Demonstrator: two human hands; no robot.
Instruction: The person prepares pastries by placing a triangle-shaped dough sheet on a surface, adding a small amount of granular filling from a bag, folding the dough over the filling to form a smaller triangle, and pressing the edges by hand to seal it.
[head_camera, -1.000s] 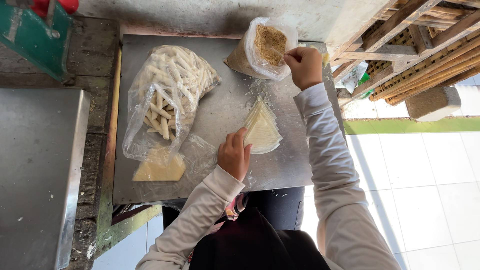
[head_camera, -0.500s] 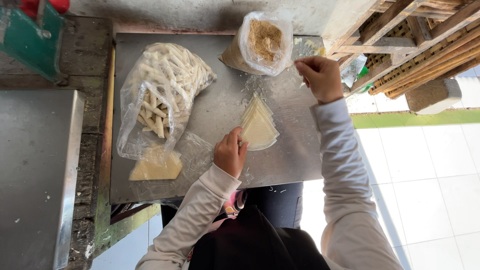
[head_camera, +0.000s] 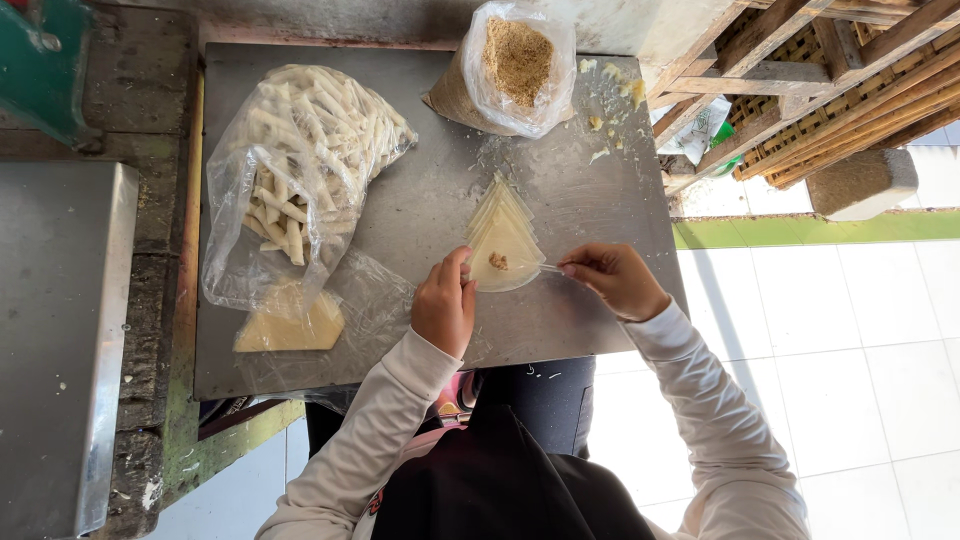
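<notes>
Wrapper (head_camera: 503, 245) between both hands' fingers (head_camera: 455, 268).

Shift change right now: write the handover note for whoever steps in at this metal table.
Left hand: fingers on the lower left edge of the wrapper stack.
Right hand: pinching the stack's right corner.
A small pinch of brown filling sits on the top wrapper, not yet rolled.
Filling bag open at the far edge; bag of finished rolls to the left, spare wrappers beneath it.
Left: roll this one, then the rest of the stack.
</notes>
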